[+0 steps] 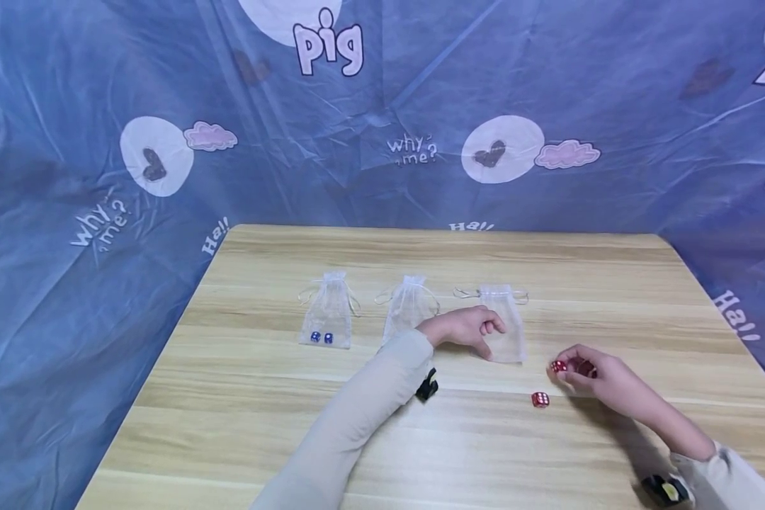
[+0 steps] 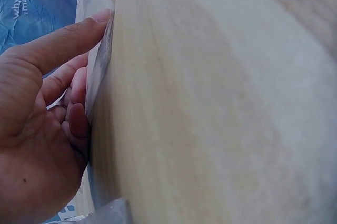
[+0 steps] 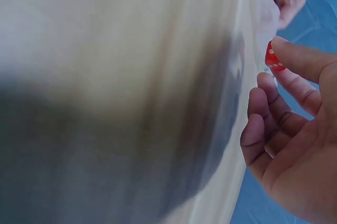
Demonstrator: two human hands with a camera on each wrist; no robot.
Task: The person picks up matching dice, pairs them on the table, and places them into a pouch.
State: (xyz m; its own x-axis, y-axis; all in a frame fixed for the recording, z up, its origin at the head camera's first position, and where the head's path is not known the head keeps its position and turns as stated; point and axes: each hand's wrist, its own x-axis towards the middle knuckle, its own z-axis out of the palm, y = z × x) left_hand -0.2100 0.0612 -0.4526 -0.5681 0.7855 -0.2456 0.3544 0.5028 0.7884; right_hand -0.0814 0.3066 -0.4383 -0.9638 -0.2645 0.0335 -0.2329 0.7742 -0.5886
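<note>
My left hand (image 1: 462,327) rests on the rightmost sheer white drawstring bag (image 1: 508,322), thumb and fingers apart. In the left wrist view, the thumb (image 2: 79,36) touches the bag's thin fabric (image 2: 97,71) while the other fingers bend loosely beside it. To the right of that bag, my right hand (image 1: 605,379) pinches a red die (image 1: 557,366) between thumb and fingertip; white pips show on the held die (image 3: 273,58) in the right wrist view. A second red die (image 1: 540,399) lies on the table just in front of it.
A middle drawstring bag (image 1: 411,304) is partly hidden behind my left wrist. The left bag (image 1: 331,304) has two blue dice (image 1: 321,338) at its bottom. All lie on a wood-grain table (image 1: 229,397), with a blue printed cloth (image 1: 382,184) hanging behind.
</note>
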